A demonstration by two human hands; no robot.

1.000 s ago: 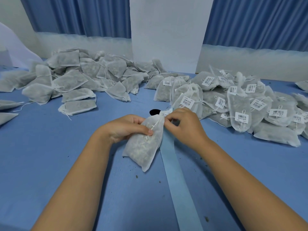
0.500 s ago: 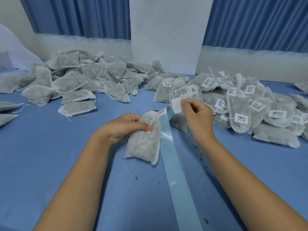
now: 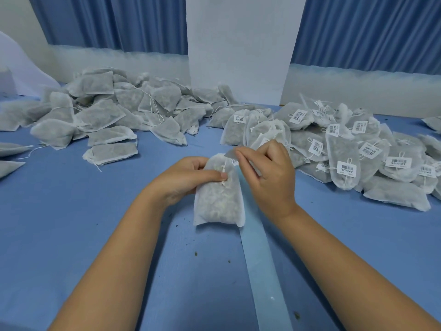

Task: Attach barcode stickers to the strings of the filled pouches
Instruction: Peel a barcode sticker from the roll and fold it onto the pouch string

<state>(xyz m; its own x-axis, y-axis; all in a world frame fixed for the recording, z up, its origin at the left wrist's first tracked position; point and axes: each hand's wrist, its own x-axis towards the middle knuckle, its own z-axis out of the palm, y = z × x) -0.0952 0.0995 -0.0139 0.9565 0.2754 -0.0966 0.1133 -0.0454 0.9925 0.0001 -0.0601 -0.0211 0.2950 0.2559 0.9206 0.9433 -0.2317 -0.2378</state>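
Observation:
My left hand (image 3: pixel 183 180) grips a filled white mesh pouch (image 3: pixel 218 199) near its top, thumb pressed by the knotted string (image 3: pixel 224 174). My right hand (image 3: pixel 269 173) pinches a peeled barcode sticker (image 3: pixel 230 154) between thumb and forefinger just above the pouch's top edge. The pale blue sticker backing strip (image 3: pixel 265 271) runs along the table from under the pouch toward me.
A heap of unlabelled pouches (image 3: pixel 114 111) lies at the back left. A heap of pouches with barcode stickers (image 3: pixel 346 149) lies to the right, close behind my right hand. The blue table (image 3: pixel 71 211) carries small crumbs. A white panel (image 3: pixel 238 48) stands behind.
My right hand peeled a sticker off the strip, lifted it away to the right, then brought it back left and down to the pouch's top. The left hand turned the pouch more upright.

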